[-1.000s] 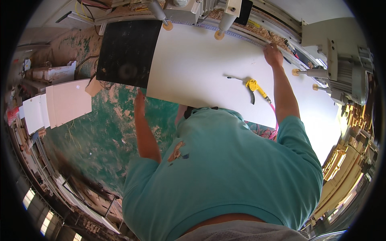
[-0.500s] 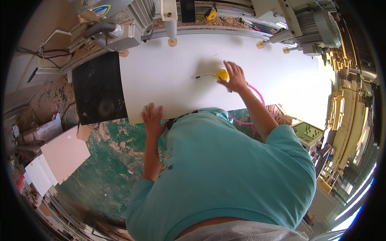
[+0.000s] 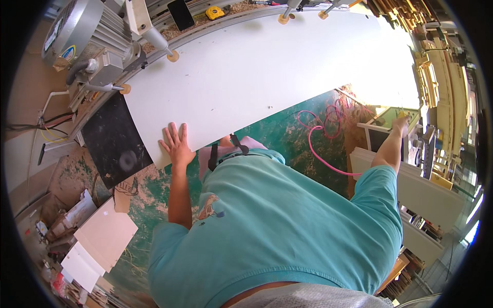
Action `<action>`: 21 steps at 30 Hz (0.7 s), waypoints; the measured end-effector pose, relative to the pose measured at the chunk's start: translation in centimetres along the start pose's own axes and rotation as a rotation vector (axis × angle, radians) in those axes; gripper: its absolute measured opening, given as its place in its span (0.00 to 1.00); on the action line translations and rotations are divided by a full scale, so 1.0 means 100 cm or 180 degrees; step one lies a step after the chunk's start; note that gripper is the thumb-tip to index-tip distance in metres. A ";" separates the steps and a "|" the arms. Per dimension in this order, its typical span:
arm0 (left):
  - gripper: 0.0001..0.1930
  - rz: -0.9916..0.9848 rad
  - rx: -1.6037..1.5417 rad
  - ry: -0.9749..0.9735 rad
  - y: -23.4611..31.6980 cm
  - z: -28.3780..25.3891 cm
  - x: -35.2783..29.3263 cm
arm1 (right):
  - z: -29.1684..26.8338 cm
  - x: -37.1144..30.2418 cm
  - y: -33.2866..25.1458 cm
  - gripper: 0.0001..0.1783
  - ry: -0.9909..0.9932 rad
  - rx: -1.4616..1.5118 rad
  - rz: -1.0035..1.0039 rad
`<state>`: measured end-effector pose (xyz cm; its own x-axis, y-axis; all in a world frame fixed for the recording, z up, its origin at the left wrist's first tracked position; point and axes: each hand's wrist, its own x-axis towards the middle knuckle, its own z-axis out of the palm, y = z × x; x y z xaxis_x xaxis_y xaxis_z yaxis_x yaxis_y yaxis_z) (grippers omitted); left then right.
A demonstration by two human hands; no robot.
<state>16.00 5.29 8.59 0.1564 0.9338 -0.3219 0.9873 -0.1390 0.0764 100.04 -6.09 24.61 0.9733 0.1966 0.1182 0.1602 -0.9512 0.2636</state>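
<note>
My left hand (image 3: 177, 147) lies flat with its fingers spread on the near left corner of a large white board (image 3: 231, 66). At the far right, my right arm is stretched out over a green-topped stand. There my right hand (image 3: 400, 126) is closed around a small yellow air blow gun (image 3: 403, 115), mostly hidden by the fingers and washed out by glare. A pink air hose (image 3: 321, 154) loops over the floor and passes out of sight behind my right arm.
Motors with rods and round pads (image 3: 173, 56) stand along the board's far edge. A black phone (image 3: 181, 14) and yellow tape measure (image 3: 214, 13) lie behind it. A black panel (image 3: 115, 141) is at left. Boards (image 3: 436, 92) are stacked at right; cardboard (image 3: 108, 233) lies lower left.
My right hand has moved with the yellow blow gun from above the board to the green-topped stand at right. My view has turned right. The left hand stays on the board.
</note>
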 end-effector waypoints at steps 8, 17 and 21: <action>0.70 -0.0102 0.0552 -0.0862 -0.002 -0.020 0.006 | 0.062 -0.224 -0.069 0.42 -0.1101 0.0952 -0.3826; 0.74 -0.0419 0.0696 -0.1223 0.013 -0.021 0.015 | 0.060 -0.333 -0.005 0.33 -0.1951 0.2907 -0.3658; 0.72 -0.0468 0.0711 -0.1247 0.018 -0.029 0.004 | 0.083 -0.340 0.001 0.17 -0.4522 0.4171 -0.1781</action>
<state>17.82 6.39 11.32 -0.0297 0.7601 -0.6491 0.9746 -0.1222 -0.1877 68.32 -14.88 12.67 0.0906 0.8082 -0.5819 -0.2057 -0.5565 -0.8050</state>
